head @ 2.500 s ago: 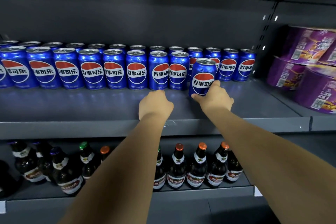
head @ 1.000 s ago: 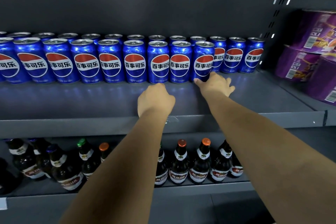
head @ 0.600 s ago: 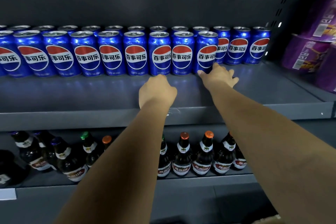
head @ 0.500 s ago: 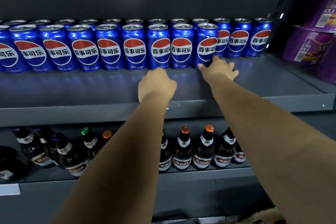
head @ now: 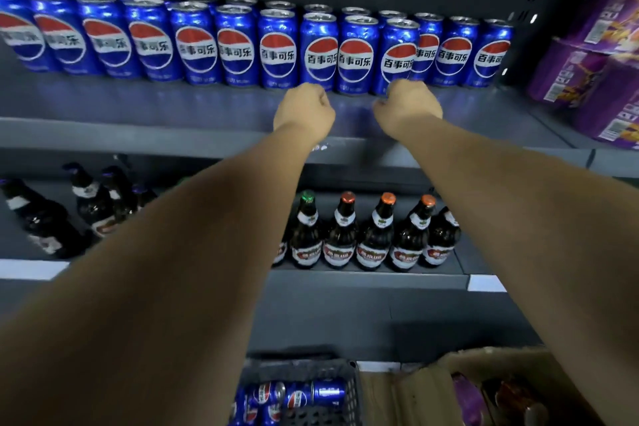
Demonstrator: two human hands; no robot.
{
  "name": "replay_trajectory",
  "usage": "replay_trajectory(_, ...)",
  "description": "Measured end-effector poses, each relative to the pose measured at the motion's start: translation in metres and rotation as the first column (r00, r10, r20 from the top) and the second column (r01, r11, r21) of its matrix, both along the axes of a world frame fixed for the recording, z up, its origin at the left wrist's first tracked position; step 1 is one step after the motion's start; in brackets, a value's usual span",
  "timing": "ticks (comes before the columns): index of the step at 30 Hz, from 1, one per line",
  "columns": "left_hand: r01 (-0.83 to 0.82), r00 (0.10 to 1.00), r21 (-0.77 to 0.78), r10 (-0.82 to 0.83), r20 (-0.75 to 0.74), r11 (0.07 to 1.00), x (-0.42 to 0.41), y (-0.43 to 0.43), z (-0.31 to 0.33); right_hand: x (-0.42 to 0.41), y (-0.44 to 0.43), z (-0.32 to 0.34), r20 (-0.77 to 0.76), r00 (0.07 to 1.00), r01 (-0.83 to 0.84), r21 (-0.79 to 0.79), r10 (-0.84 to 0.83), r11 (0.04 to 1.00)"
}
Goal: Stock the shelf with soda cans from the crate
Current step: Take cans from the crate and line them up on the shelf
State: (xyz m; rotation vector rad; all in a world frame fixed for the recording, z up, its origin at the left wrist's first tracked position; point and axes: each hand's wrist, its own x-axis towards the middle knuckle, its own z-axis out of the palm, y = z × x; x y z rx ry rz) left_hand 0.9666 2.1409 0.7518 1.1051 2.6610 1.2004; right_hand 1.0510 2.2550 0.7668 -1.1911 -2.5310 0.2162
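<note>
Two rows of blue soda cans (head: 276,48) stand upright along the back of the grey shelf (head: 138,104). The rightmost front-row can (head: 397,55) leans slightly out of line. My right hand (head: 408,107) sits just in front of its base, fingers curled, holding nothing. My left hand (head: 304,111) rests on the shelf as a fist in front of the front row, also empty. Below, at the bottom edge, a dark plastic crate (head: 304,368) holds several more blue cans (head: 301,398) lying on their sides.
Dark beer bottles (head: 373,239) fill the shelf below. Purple packs (head: 594,55) are stacked at the right end of the can shelf. An open cardboard box (head: 415,394) stands right of the crate. Bare shelf lies in front of the cans.
My right hand set the can into the front row, let go and drew its fingers in. The view has tipped down, so the crate and box now show.
</note>
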Motion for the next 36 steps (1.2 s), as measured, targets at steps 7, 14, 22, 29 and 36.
replay_trajectory(7,-0.088,0.99,0.029,0.09,-0.11,0.996,0.019,-0.054,0.006,0.026,-0.062,0.012,-0.039,0.995,-0.094,-0.113,0.09,0.989)
replay_trajectory(14,-0.098,0.982,-0.057,0.087,-0.164,0.994,0.042,-0.098,-0.009,0.038,-0.109,0.033,0.051,0.98,-0.188,-0.096,0.194,0.977)
replay_trajectory(22,-0.052,0.959,-0.241,-0.019,-0.283,0.969,0.065,-0.129,-0.028,0.061,-0.154,0.003,0.39,0.876,-0.305,-0.009,0.284,0.952)
replay_trajectory(29,-0.015,0.89,-0.499,-0.216,-0.402,0.866,0.079,-0.153,-0.064,0.07,-0.175,-0.047,0.645,0.618,-0.414,-0.22,0.45,0.883)
replay_trajectory(36,-0.023,0.896,-0.611,-0.255,-0.363,0.791,0.087,-0.172,-0.107,0.067,-0.182,-0.104,0.682,0.494,-0.426,-0.35,0.539,0.834)
